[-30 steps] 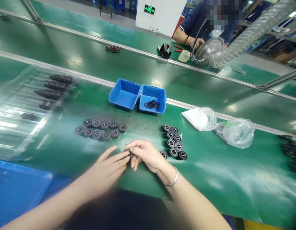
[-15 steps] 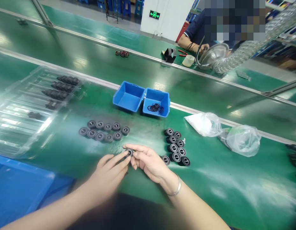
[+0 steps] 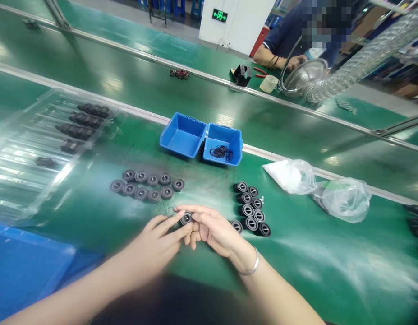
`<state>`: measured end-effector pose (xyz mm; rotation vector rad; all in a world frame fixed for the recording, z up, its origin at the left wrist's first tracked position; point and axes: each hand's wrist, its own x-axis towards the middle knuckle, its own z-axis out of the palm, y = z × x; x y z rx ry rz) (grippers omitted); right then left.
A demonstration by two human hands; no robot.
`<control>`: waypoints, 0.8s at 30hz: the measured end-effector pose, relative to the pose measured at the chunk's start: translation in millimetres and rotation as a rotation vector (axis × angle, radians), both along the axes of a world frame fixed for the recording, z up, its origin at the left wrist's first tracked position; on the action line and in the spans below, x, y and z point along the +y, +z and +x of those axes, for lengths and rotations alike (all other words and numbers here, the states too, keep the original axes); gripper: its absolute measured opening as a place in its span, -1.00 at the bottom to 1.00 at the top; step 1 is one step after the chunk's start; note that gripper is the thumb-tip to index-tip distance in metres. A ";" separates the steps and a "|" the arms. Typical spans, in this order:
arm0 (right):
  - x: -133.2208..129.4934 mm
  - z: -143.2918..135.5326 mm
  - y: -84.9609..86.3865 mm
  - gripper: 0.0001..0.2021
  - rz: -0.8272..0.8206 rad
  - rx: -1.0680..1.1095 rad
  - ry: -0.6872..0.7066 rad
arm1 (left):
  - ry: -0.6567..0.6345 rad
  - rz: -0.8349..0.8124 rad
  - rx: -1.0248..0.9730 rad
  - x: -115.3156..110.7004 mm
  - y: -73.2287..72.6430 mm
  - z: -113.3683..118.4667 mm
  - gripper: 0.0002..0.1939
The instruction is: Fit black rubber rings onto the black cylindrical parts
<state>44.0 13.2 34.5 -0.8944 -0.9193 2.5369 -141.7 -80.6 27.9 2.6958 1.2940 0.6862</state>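
Observation:
Near the front of the green bench, a round black part [image 3: 186, 218] with a ringed face and a light slot in its middle is held between both hands. My right hand [image 3: 212, 230] pinches it with thumb and forefinger, its other fingers curled beneath. The fingers of my left hand [image 3: 161, 239] reach over from the left and press against its side. Two rows of similar black round parts [image 3: 141, 193] stand beyond my left hand. To the right of my right hand is another group of black round parts [image 3: 247, 210], taller-looking, with tiny white pieces [image 3: 262, 199] beside it.
Two blue bins [image 3: 183, 135] stand behind, the right one holding black rings [image 3: 222, 152]. A clear tray [image 3: 53, 180] with dark parts lies left, above a blue crate [image 3: 26, 262]. Plastic bags [image 3: 346, 198] lie right. A co-worker [image 3: 279, 49] sits opposite, near a clear duct [image 3: 357, 58].
The round part has turned a little in my fingers, and more of its face shows as my left fingertips have shifted off it. The view has moved slightly.

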 end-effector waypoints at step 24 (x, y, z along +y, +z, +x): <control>0.4 1.3 -0.4 -0.62 -0.006 0.043 0.016 | 0.005 0.066 0.056 -4.8 -6.6 -3.9 -0.73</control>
